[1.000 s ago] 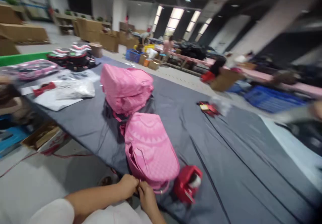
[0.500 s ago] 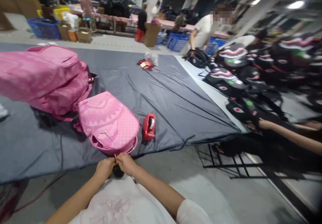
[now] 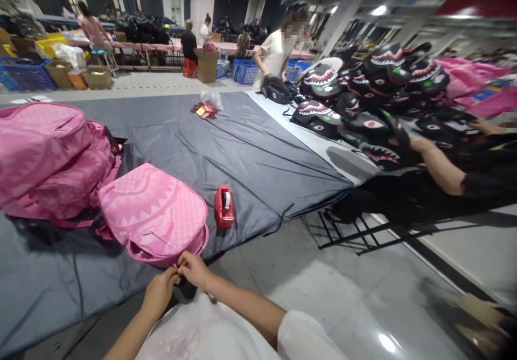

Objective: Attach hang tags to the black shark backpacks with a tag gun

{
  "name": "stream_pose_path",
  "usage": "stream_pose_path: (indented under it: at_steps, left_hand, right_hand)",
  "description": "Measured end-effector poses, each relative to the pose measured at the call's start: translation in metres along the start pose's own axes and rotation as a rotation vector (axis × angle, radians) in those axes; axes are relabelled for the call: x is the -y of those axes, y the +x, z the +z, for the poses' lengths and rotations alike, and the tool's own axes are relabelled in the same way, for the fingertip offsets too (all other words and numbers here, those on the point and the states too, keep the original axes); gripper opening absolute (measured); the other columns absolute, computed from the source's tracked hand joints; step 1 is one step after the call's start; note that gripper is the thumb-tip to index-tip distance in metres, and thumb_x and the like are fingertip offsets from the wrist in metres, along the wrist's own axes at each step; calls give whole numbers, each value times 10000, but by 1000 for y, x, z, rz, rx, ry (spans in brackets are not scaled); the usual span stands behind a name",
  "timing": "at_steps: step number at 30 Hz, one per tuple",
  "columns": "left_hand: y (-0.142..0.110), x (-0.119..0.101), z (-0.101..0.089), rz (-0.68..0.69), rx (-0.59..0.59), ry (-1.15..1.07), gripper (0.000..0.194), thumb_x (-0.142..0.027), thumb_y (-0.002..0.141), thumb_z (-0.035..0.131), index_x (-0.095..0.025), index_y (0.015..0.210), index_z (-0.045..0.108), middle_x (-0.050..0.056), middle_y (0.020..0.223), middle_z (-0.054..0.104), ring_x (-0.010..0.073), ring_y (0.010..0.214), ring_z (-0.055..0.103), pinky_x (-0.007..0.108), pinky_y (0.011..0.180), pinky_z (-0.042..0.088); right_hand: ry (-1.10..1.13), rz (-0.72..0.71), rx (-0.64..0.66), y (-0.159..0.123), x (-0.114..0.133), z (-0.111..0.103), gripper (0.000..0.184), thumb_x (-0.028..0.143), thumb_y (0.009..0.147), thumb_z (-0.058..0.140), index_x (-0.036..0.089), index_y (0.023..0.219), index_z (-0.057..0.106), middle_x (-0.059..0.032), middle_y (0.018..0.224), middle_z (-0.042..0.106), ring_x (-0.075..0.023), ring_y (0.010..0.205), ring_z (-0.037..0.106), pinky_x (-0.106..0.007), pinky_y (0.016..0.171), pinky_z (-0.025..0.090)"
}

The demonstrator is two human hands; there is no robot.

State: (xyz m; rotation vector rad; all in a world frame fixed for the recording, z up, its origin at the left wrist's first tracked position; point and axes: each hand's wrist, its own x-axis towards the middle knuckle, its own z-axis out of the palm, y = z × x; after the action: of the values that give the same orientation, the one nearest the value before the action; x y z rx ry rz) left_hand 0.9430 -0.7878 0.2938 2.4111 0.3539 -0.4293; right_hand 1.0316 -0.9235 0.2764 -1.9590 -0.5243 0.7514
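Pink backpack lying at the near edge of the grey table.
Left hand and right hand meet at the backpack's near end, both closed in a pinch; the small part between them cannot be made out. Right of the backpack: tape dispenser. Left of it: bulkier pink bag. Beyond it: red tags. Well to its right: black bags.

Pink on the nearer backpack, with two-tone zigzag teeth and a checked area, dark grey across the counter, bright red on the tape dispenser, and black with red-and-white toothed mouths on the shark-face bags.
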Motion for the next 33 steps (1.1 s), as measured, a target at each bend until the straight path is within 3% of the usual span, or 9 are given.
stream_pose_path:
  at_steps: [3,9,12,17,21,25,30,33]
  left_hand:
    - [2,2,-1,-33,-7,23,164,-259,956,461,-237,935,622,5,863,728,187,851,684,235,645,358]
    - [5,2,-2,-10,62,11,194,-246,965,431,-251,1019,618,6,942,735,180,897,687,232,670,372]
    - [5,-1,-5,-49,13,51,123,-256,925,500,-211,931,614,38,905,729,217,891,680,252,662,352]
    - [4,-8,-11,-9,28,28,190,-229,937,474,-252,989,656,0,903,738,166,879,686,226,684,381]
    - [0,-14,-11,-94,-30,26,158,-246,890,531,-203,990,646,61,973,736,222,936,683,264,723,416]
    - [3,-14,-8,-48,7,-63,157,-309,903,540,-258,954,679,10,962,747,185,948,687,238,750,452]
    - [9,-13,2,-48,-34,-84,238,-353,876,569,-207,1041,660,98,1001,737,283,951,692,345,763,508]
    - [14,-16,14,12,-7,-102,177,-292,824,612,-245,987,664,63,949,742,271,873,707,326,658,513]
  right_hand:
    - [71,6,-14,2,-2,0,192,57,708,568,180,849,614,43,694,623,-109,647,576,-187,581,409]
    - [174,-8,-17,5,-6,5,172,127,699,638,193,855,605,59,691,615,-95,592,547,-182,541,387]
    - [202,-9,-38,6,-8,5,147,101,672,615,188,787,588,63,651,584,-95,594,542,-183,550,390]
    - [244,14,-79,9,-8,3,134,109,631,560,190,738,567,64,615,554,-97,559,516,-192,533,384]
    - [252,24,-45,2,-7,1,81,213,631,571,195,709,562,38,630,584,-121,576,543,-219,544,413]
    - [211,64,-21,3,-11,-9,189,348,635,597,196,743,563,19,631,586,-138,569,543,-243,531,426]
    - [111,75,70,7,-9,-23,343,506,602,653,193,721,582,-22,641,632,-172,574,590,-290,542,490]
    - [37,62,152,7,-10,-33,445,604,588,674,193,743,605,-76,722,689,-244,655,670,-359,579,559]
